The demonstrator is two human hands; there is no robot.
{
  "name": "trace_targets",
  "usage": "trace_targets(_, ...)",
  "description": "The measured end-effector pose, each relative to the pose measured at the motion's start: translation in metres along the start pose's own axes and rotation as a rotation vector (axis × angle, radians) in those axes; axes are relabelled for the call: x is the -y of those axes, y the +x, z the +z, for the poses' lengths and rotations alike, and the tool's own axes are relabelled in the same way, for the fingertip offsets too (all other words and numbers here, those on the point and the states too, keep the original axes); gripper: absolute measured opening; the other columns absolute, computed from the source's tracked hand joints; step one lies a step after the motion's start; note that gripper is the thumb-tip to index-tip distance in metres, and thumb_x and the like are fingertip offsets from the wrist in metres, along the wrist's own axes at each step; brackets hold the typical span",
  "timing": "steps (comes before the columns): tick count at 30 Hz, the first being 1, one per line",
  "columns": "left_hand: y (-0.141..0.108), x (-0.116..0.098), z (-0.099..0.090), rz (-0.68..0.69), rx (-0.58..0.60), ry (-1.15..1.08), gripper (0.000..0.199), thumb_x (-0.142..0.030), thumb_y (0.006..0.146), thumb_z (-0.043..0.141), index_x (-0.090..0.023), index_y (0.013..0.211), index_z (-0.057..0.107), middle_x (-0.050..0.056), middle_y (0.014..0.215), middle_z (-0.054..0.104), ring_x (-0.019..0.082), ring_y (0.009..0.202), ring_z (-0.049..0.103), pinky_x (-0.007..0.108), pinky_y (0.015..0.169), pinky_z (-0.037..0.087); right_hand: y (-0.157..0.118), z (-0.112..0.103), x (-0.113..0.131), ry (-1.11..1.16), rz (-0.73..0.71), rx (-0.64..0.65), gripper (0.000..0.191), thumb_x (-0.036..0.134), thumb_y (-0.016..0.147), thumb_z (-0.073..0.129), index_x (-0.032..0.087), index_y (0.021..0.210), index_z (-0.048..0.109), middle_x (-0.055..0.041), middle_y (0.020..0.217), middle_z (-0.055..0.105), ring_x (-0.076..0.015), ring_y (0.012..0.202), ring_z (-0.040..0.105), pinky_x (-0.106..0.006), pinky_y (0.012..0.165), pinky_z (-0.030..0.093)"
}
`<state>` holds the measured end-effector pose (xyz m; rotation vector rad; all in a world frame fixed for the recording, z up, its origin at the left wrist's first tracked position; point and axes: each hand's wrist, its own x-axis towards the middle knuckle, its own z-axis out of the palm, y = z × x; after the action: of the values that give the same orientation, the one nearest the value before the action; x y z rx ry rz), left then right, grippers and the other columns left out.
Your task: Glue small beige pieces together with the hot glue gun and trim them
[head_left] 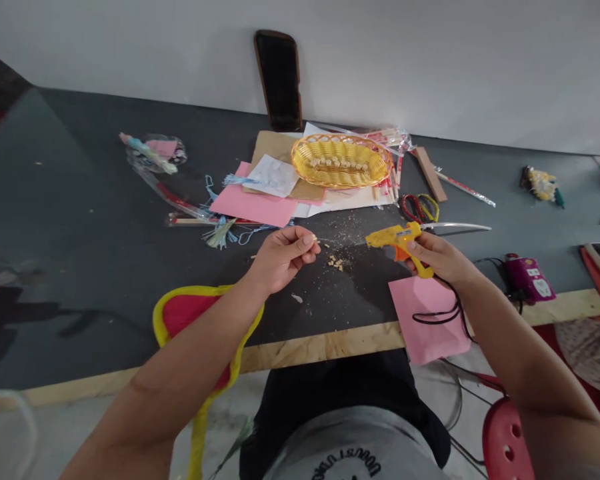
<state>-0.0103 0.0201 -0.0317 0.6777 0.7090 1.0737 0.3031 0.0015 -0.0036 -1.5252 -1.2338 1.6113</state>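
Observation:
My right hand (443,259) grips a yellow hot glue gun (394,236), its nozzle pointing left and a clear glue stick (463,227) protruding from its back. Between the fingertips of my left hand (284,259) is a tiny pale wooden piece (315,238), partly covered by the fingers. What looks like a thin strand of glue stretches from this piece toward the nozzle. Below the gap between my hands lies a small heap of pale wooden bits (335,263) amid scattered crumbs. The glue gun's black cord (437,315) loops over a pink sheet (420,340) at the table edge.
Behind my hands, a yellow woven basket (300,175) holding a row of small pieces rests on papers. Scissors (420,208), a wooden block (431,175) and pink paper (253,203) lie nearby. A phone (280,80) leans against the wall. Rightward sits a purple box (530,279).

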Motion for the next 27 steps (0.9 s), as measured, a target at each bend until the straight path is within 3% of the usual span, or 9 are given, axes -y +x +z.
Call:
trace_targets(4,0.000,0.000,-0.002,-0.007,0.018,0.016,0.028,-0.029,0.061,0.092,-0.012,0.065,0.070,0.003,0.062,0.070,0.006,0.049,0.053,0.017,0.049,0.043,0.008,-0.015,-0.010,-0.207,-0.023,-0.053,0.049,0.064,0.081,0.067,0.018,0.098,0.062,-0.0037,0.081,0.069,-0.0120,0.060,0.060,-0.024,0.053,0.046)
trace_targets(6,0.000,0.000,-0.001,-0.010,0.018,0.021,0.029,-0.029,0.060,0.092,-0.012,0.064,0.070,0.003,0.062,0.070,0.005,0.049,0.053,0.017,0.050,0.043,0.008,-0.018,-0.006,-0.499,-0.048,-0.111,0.043,0.061,0.088,0.059,0.019,0.096,0.065,-0.0047,0.081,0.071,-0.0156,0.064,0.063,-0.026,0.056,0.047)
trace_targets(9,-0.001,-0.001,0.000,-0.033,0.021,0.023,0.030,-0.030,0.059,0.093,-0.012,0.063,0.070,0.003,0.061,0.069,0.005,0.048,0.053,0.017,0.049,0.043,0.000,-0.012,0.007,-1.049,-0.105,-0.302,0.033,0.047,0.093,0.054,0.018,0.097,0.070,-0.0079,0.079,0.072,-0.0248,0.072,0.067,-0.032,0.061,0.047)
trace_targets(11,-0.001,0.000,0.000,-0.054,0.027,0.025,0.030,-0.030,0.059,0.093,-0.012,0.063,0.070,0.003,0.060,0.069,0.005,0.048,0.053,0.017,0.049,0.043,-0.008,0.004,0.016,-1.182,-0.195,-0.392,0.030,0.039,0.094,0.053,0.016,0.106,0.070,-0.0126,0.090,0.074,-0.0313,0.083,0.069,-0.039,0.069,0.049)
trace_targets(13,-0.001,0.000,0.000,-0.074,0.035,0.032,0.030,-0.030,0.059,0.093,-0.012,0.064,0.070,0.003,0.060,0.069,0.005,0.048,0.053,0.017,0.050,0.044,-0.011,0.028,0.020,-1.160,-0.338,-0.336,0.027,0.032,0.098,0.049,0.019,0.112,0.068,-0.0110,0.113,0.072,-0.0282,0.100,0.069,-0.038,0.082,0.051)
trace_targets(15,-0.001,0.001,0.000,-0.087,0.041,0.045,0.029,-0.031,0.060,0.093,-0.012,0.065,0.070,0.003,0.061,0.069,0.005,0.048,0.053,0.017,0.051,0.044,-0.009,0.056,0.020,-1.098,-0.502,-0.156,0.021,0.025,0.098,0.051,0.020,0.107,0.069,-0.0073,0.110,0.073,-0.0220,0.103,0.068,-0.031,0.089,0.050)
trace_targets(17,-0.002,0.000,0.000,-0.089,0.045,0.058,0.029,-0.031,0.061,0.092,-0.012,0.065,0.070,0.002,0.061,0.069,0.005,0.048,0.053,0.017,0.051,0.044,0.000,0.082,0.017,-1.100,-0.588,-0.021,0.021,0.022,0.098,0.049,0.020,0.105,0.069,-0.0067,0.105,0.072,-0.0200,0.098,0.068,-0.030,0.086,0.050)
trace_targets(21,-0.003,0.000,0.000,-0.094,0.052,0.062,0.031,-0.032,0.061,0.092,-0.011,0.065,0.069,0.002,0.061,0.069,0.005,0.048,0.052,0.018,0.052,0.043,0.018,0.110,0.015,-1.269,-0.508,0.066,0.024,0.019,0.100,0.046,0.018,0.109,0.069,-0.0083,0.103,0.070,-0.0195,0.093,0.068,-0.028,0.079,0.049)
trace_targets(27,-0.002,0.002,-0.001,-0.109,0.062,0.071,0.031,-0.034,0.062,0.091,-0.012,0.066,0.069,0.003,0.064,0.070,0.005,0.050,0.053,0.018,0.052,0.042,0.026,0.115,0.020,-1.328,-0.408,0.054,0.027,0.023,0.102,0.043,0.021,0.113,0.068,-0.0069,0.107,0.068,-0.0193,0.092,0.068,-0.026,0.073,0.046)
